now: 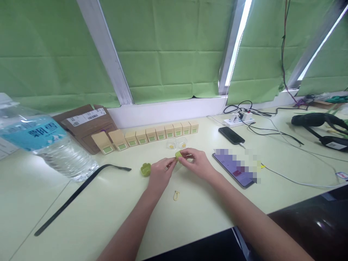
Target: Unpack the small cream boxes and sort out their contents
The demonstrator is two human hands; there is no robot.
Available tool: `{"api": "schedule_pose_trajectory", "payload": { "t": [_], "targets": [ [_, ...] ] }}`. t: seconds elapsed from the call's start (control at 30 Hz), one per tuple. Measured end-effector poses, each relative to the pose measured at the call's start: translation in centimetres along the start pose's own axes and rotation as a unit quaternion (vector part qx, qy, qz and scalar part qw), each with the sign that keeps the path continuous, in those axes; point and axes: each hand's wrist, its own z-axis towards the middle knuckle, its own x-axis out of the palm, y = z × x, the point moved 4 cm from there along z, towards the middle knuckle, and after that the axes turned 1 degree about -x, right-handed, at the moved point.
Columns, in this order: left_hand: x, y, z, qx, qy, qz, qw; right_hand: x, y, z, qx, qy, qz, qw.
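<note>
Between my two hands, above the table, is a small light-green piece with a rounded shape. My right hand pinches it between thumb and fingers. The fingers of my left hand are closed and meet the lower left side of the same piece; its underside is hidden. Just left of my left hand sits an olive-green flower-shaped cup, its hollow facing up. A small pale-yellow cord loop lies on the table nearer to me. Beyond my hands stands a clear two-part plastic case with yellow spots inside.
Several small tan boxes stand in a row behind. On the left are a large water bottle, a brown carton and a black strip. Two phones, a power strip, cables and a black headset lie right.
</note>
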Motion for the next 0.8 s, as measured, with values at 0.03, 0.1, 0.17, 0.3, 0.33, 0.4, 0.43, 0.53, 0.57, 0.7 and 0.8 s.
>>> {"api": "schedule_pose_trajectory", "payload": {
  "t": [0.03,0.1,0.17,0.3,0.33,0.4,0.43,0.53,0.57,0.7,0.8],
  "targets": [
    [0.0,0.0,0.0,0.0,0.0,0.0,1.0,0.0,0.0,0.0,-0.001,0.004,-0.005,1.0],
    [0.0,0.1,0.0,0.002,0.0,-0.003,1.0,0.1,0.0,0.0,-0.003,0.009,-0.018,1.0],
    [0.0,0.1,0.0,0.004,0.002,-0.008,1.0,0.1,0.0,0.0,-0.008,0.01,-0.031,0.999],
    [0.1,0.4,-0.1,0.001,0.004,-0.012,1.0,0.2,0.0,0.0,-0.017,0.012,-0.042,0.999],
    [0.1,0.4,-0.1,-0.002,0.006,-0.011,1.0,0.2,0.0,-0.1,-0.019,0.013,-0.041,0.999],
    [0.2,0.6,-0.1,-0.009,0.004,-0.012,1.0,0.3,0.1,-0.1,-0.022,0.014,-0.038,0.999],
    [0.2,0.6,-0.1,-0.015,-0.001,-0.014,1.0,0.2,0.1,-0.1,-0.024,0.011,-0.033,0.999],
    [0.4,0.6,0.0,-0.036,-0.023,-0.028,0.999,0.1,0.0,0.0,-0.021,-0.005,-0.004,1.0],
    [0.5,0.6,0.1,-0.04,-0.027,-0.033,0.998,-0.1,-0.1,0.1,-0.018,-0.013,0.006,1.0],
    [0.8,0.4,0.4,-0.049,-0.008,-0.042,0.998,-0.5,-0.4,0.2,0.0,-0.042,0.016,0.999],
    [1.1,0.3,0.5,-0.054,0.022,-0.038,0.998,-0.4,-0.3,0.3,0.0,-0.034,0.01,0.999]
  ]
}}
